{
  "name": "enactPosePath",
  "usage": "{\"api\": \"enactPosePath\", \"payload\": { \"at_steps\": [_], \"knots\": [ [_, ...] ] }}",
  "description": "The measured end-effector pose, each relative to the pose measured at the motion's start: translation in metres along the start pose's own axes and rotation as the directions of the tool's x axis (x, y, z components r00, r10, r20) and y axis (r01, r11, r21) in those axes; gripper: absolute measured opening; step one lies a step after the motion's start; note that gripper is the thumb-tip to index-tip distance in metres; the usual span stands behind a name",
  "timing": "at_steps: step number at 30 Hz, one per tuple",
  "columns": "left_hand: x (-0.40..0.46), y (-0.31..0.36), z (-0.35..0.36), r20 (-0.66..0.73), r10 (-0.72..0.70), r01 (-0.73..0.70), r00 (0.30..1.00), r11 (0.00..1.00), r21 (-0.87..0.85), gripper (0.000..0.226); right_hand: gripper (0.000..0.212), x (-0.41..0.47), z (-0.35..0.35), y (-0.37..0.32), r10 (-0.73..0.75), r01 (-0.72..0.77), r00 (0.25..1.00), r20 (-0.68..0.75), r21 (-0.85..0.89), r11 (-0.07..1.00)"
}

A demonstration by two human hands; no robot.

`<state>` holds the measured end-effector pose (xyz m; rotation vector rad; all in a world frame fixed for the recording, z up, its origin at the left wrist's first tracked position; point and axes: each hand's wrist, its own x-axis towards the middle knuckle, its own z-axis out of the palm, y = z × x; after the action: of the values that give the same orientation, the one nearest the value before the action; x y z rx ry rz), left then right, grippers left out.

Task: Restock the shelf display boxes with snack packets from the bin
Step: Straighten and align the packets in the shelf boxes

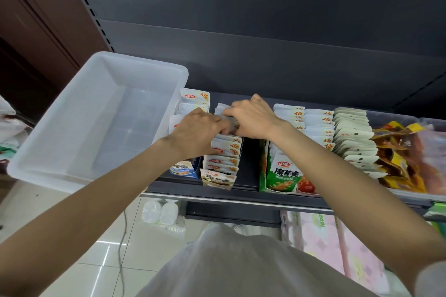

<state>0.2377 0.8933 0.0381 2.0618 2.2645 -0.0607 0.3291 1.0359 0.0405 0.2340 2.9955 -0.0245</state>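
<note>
Both hands meet over the beige display box [218, 179] on the dark shelf [246, 169]. My left hand [196, 134] and my right hand [253, 116] have their fingers curled round a bunch of white snack packets [228, 146] standing in that box. The packets fill the box in a row. A blue display box [183, 170] with packets stands just left of it, partly hidden by my left wrist. The translucent white bin [96, 118] sits at the left, with no packets visible inside it.
A green display box [281, 179] and a red one [306, 185] hold packets on the right. Further right are a row of pale packets [354, 137] and loose yellow-orange bags [398, 159]. A gap lies between the beige and green boxes. Pink packs [337, 243] sit below.
</note>
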Motion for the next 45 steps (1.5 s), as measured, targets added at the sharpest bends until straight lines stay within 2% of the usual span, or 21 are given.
{"api": "enactPosePath", "payload": {
  "at_steps": [5,9,13,15,21,25,27,30,32,33,35,37,38,39,41,43,45],
  "knots": [
    [0.005,0.005,-0.005,0.041,0.027,-0.031,0.999,0.993,0.110,0.028,0.011,-0.003,0.004,0.001,-0.001,0.000,1.000,0.011,0.078,0.997],
    [0.006,0.008,-0.002,0.018,0.080,-0.081,0.997,0.980,0.182,0.031,0.012,-0.008,0.012,-0.004,0.039,-0.037,0.998,-0.056,0.034,0.999],
    [0.001,0.006,0.002,-0.120,0.147,-0.125,0.982,0.978,0.169,0.028,0.026,-0.013,0.009,-0.009,0.021,-0.025,0.997,-0.068,-0.056,0.998],
    [0.000,0.005,0.003,-0.142,0.157,-0.133,0.977,0.977,0.164,0.030,0.029,-0.014,0.005,-0.010,0.012,-0.016,0.999,-0.053,-0.080,0.997],
    [-0.002,0.005,-0.002,-0.191,0.176,-0.142,0.966,0.974,0.176,0.040,0.026,-0.018,-0.003,-0.002,-0.006,0.005,1.000,0.011,0.057,0.998],
    [-0.004,0.005,-0.002,-0.275,0.184,-0.146,0.944,0.978,0.151,0.037,0.024,-0.022,-0.015,-0.002,-0.047,0.034,0.991,-0.126,-0.108,0.994],
    [-0.002,0.006,-0.004,-0.304,0.147,-0.109,0.941,0.984,0.140,0.038,0.024,-0.022,-0.018,-0.001,-0.030,0.010,0.987,-0.159,-0.125,0.992],
    [0.006,0.008,-0.008,-0.268,0.078,-0.048,0.960,0.992,0.117,0.039,0.029,-0.021,-0.018,0.010,0.047,-0.048,0.996,-0.070,-0.013,0.999],
    [0.013,0.008,-0.010,-0.223,0.024,-0.005,0.975,0.996,0.087,0.034,0.035,-0.021,-0.016,0.021,0.100,-0.096,0.995,-0.011,0.175,0.980],
    [0.014,0.010,-0.012,-0.223,0.015,0.003,0.975,0.997,0.078,0.035,0.037,-0.023,-0.015,0.026,0.126,-0.115,0.992,-0.019,0.294,0.949],
    [0.010,0.015,-0.015,-0.329,-0.038,0.031,0.944,0.999,-0.027,0.039,0.038,-0.030,-0.010,0.028,0.211,-0.129,0.972,-0.106,0.509,0.851],
    [0.004,0.029,-0.018,-0.467,-0.219,0.083,0.856,0.952,-0.294,0.034,0.040,-0.041,-0.001,0.020,0.371,-0.146,0.910,-0.186,0.694,0.705],
    [0.001,0.039,-0.019,-0.497,-0.324,0.087,0.805,0.893,-0.441,0.033,0.041,-0.046,0.005,0.012,0.460,-0.151,0.868,-0.188,0.782,0.605],
    [-0.001,0.048,-0.017,-0.485,-0.423,0.084,0.765,0.814,-0.575,0.034,0.041,-0.049,0.010,0.002,0.537,-0.143,0.826,-0.171,0.858,0.494],
    [0.001,0.064,-0.008,-0.358,-0.578,0.083,0.734,0.599,-0.797,0.034,0.040,-0.053,0.016,-0.017,0.643,-0.068,0.759,-0.106,0.969,0.239],
    [0.006,0.072,0.004,-0.195,-0.658,0.120,0.728,0.402,-0.908,0.037,0.035,-0.054,0.015,-0.033,0.686,0.019,0.728,0.005,0.999,-0.027],
    [0.011,0.074,0.011,-0.085,-0.675,0.164,0.732,0.296,-0.941,0.042,0.037,-0.053,0.020,-0.045,0.689,0.032,0.717,0.105,0.983,-0.183]
  ]
}}
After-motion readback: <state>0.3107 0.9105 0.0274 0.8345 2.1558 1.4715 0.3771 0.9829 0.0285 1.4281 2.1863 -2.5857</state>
